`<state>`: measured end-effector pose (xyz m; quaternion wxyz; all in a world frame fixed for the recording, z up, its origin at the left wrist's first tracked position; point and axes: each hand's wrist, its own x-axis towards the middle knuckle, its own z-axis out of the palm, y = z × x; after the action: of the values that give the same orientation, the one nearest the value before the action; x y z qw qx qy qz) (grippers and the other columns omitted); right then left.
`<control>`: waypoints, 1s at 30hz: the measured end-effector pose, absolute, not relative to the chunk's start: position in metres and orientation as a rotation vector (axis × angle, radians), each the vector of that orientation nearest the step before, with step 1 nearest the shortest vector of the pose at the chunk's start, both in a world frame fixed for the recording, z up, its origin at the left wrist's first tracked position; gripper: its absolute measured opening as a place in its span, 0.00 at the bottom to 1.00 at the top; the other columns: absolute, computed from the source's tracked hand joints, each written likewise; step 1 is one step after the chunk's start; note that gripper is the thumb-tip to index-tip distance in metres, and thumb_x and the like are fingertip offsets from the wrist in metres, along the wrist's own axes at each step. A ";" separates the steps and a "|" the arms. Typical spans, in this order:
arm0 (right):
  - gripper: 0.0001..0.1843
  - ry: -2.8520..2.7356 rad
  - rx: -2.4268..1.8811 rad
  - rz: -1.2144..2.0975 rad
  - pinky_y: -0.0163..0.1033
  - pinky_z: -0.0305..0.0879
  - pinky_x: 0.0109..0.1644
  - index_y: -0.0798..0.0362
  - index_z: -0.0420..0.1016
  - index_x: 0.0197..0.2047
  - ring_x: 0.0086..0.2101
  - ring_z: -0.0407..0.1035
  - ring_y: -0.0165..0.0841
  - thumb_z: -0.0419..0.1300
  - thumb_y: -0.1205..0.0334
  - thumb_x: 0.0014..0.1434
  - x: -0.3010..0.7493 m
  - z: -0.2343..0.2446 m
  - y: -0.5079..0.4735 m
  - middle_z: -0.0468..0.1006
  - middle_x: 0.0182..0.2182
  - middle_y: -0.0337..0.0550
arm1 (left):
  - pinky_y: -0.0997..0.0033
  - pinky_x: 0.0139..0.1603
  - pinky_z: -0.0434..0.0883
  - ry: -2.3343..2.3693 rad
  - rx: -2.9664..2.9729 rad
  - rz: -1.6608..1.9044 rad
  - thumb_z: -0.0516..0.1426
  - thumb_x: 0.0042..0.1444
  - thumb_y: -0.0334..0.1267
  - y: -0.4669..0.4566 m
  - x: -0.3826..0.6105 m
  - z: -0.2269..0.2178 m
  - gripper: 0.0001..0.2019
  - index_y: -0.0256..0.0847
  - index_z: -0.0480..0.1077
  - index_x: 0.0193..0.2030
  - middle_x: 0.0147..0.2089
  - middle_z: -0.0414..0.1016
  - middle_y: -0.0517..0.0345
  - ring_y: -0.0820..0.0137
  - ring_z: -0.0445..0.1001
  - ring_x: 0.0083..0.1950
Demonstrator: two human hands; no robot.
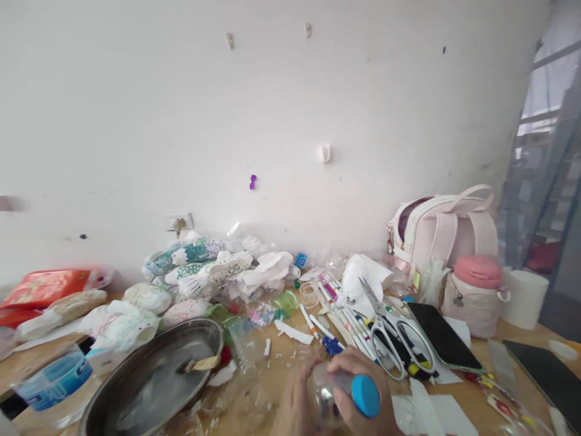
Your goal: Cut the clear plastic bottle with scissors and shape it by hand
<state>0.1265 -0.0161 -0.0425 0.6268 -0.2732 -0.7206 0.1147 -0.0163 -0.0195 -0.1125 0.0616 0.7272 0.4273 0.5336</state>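
A clear plastic bottle (323, 396) with a blue cap (365, 396) is held low at the front of the table, cap tilted toward the right. My left hand (295, 393) grips the bottle's left side. Wrapped over the top and right side is my right hand (361, 369), its thumb near the cap. Whatever lies inside the bottle is too unclear to name. Scissors (385, 330) with grey handles lie just beyond my right hand, across several markers (349, 318). A metal basin (154, 375) with a brush in it stands left of my hands.
Paper-wrapped, coloured bottle shapes (204, 266) and plastic scraps pile along the wall. A red tissue pack (49, 287) lies far left. On the right are a pink backpack (447, 230), a pink-lidded container (474, 297), a white cup (524, 300) and a dark phone (445, 336).
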 end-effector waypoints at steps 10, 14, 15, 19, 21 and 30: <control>0.04 -1.647 -0.686 0.136 0.30 0.61 0.27 0.49 0.67 0.30 0.23 0.66 0.28 0.53 0.65 0.49 0.124 -0.042 -0.017 0.67 0.23 0.34 | 0.62 0.48 0.73 1.227 1.982 1.568 0.59 0.41 0.29 -0.026 -0.007 -0.113 0.29 0.42 0.61 0.53 0.48 0.76 0.48 0.59 0.76 0.48; 0.06 -1.633 -0.654 0.086 0.30 0.62 0.29 0.48 0.65 0.32 0.25 0.66 0.28 0.51 0.66 0.49 0.123 -0.044 -0.020 0.67 0.23 0.33 | 0.61 0.46 0.72 1.159 1.894 1.433 0.59 0.38 0.29 -0.024 -0.009 -0.111 0.27 0.42 0.64 0.49 0.44 0.77 0.52 0.59 0.76 0.44; 0.07 -1.638 -0.644 0.082 0.31 0.62 0.29 0.48 0.65 0.33 0.25 0.66 0.28 0.51 0.66 0.49 0.122 -0.046 -0.020 0.67 0.24 0.33 | 0.61 0.45 0.72 1.149 1.886 1.410 0.58 0.38 0.29 -0.024 -0.009 -0.109 0.25 0.42 0.64 0.47 0.42 0.77 0.54 0.59 0.76 0.42; 0.06 -1.705 -0.618 0.136 0.32 0.59 0.27 0.49 0.65 0.33 0.24 0.63 0.28 0.53 0.66 0.49 0.122 -0.049 -0.019 0.64 0.23 0.33 | 0.63 0.42 0.71 1.096 1.909 1.401 0.58 0.40 0.31 -0.023 -0.009 -0.101 0.23 0.43 0.64 0.46 0.40 0.75 0.56 0.62 0.76 0.40; 0.06 -1.699 -0.613 0.186 0.32 0.58 0.27 0.49 0.65 0.33 0.24 0.63 0.28 0.54 0.66 0.49 0.121 -0.050 -0.017 0.64 0.24 0.33 | 0.64 0.43 0.71 1.092 1.930 1.419 0.58 0.40 0.31 -0.024 -0.008 -0.098 0.23 0.44 0.63 0.47 0.42 0.75 0.56 0.62 0.76 0.41; 0.08 -1.557 -0.432 0.916 0.44 0.62 0.51 0.46 0.65 0.40 0.46 0.67 0.38 0.56 0.63 0.54 0.113 -0.065 -0.009 0.72 0.41 0.40 | 0.58 0.52 0.72 1.201 2.063 1.420 0.58 0.40 0.28 -0.022 -0.017 -0.099 0.32 0.40 0.59 0.55 0.52 0.73 0.45 0.55 0.73 0.54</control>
<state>0.1132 -0.0085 -0.0649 0.5989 -0.1862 -0.6712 0.3951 -0.0169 -0.0217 -0.0993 0.1810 0.7303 0.4254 0.5029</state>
